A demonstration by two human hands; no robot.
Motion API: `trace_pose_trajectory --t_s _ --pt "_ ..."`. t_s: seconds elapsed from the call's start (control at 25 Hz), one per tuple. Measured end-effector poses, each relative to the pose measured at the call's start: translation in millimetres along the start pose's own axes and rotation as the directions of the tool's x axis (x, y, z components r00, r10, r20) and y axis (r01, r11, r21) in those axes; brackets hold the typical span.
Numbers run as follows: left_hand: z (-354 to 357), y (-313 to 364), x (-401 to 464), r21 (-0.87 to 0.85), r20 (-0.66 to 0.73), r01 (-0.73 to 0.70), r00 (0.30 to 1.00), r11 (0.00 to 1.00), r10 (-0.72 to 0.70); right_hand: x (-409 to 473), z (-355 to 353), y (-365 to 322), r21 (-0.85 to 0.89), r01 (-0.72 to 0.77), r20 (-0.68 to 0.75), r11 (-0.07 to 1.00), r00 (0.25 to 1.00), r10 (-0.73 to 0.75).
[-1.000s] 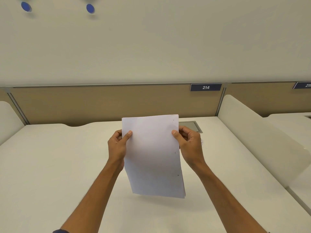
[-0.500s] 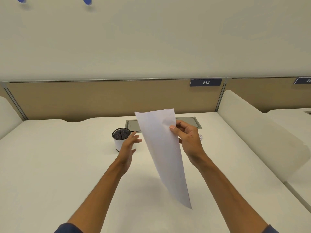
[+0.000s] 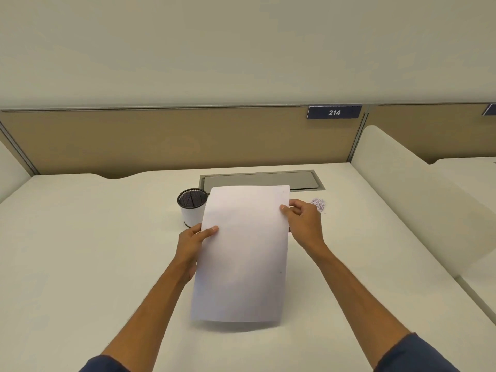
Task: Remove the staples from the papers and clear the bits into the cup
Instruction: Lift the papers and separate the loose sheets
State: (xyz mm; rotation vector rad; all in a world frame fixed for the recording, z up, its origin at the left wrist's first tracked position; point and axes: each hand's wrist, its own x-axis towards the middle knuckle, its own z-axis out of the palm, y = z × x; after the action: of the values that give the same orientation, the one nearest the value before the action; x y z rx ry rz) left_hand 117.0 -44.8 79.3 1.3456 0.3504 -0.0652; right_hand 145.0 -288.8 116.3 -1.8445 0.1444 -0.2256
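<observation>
The white laminate desk (image 3: 80, 251) carries a black-mesh, white-banded cup (image 3: 192, 206), a small heap of staple bits (image 3: 318, 204) and a recessed grey cable hatch (image 3: 261, 180).

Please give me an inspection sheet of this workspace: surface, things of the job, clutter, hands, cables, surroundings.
Surface: white desk, with a grey cable-hatch lid set in it at the back.
Job's things: white papers held above the desk; black mesh cup standing left of them; small pile of bits on the desk to the right.
Clutter: nothing seen.
Hands: left hand grips the papers' left edge; right hand pinches their upper right edge.
Cables: nothing seen.
Surroundings: tan partition panel with a blue sign 214; white side divider on the right.
</observation>
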Motion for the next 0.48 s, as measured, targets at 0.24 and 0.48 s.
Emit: trace_pose_trajectory --t_s 0.24,0.48 --pt "-8 -29 2 0.155 -0.127 0.046 0.991 0.987 -0.027 8 17 42 -0.109 -0.110 0.076 0.988 0.990 0.119" --pt "-15 -57 9 0.249 -0.189 0.063 0.982 0.966 -0.015 10 30 78 -0.225 -0.114 0.172 0.968 0.973 0.155"
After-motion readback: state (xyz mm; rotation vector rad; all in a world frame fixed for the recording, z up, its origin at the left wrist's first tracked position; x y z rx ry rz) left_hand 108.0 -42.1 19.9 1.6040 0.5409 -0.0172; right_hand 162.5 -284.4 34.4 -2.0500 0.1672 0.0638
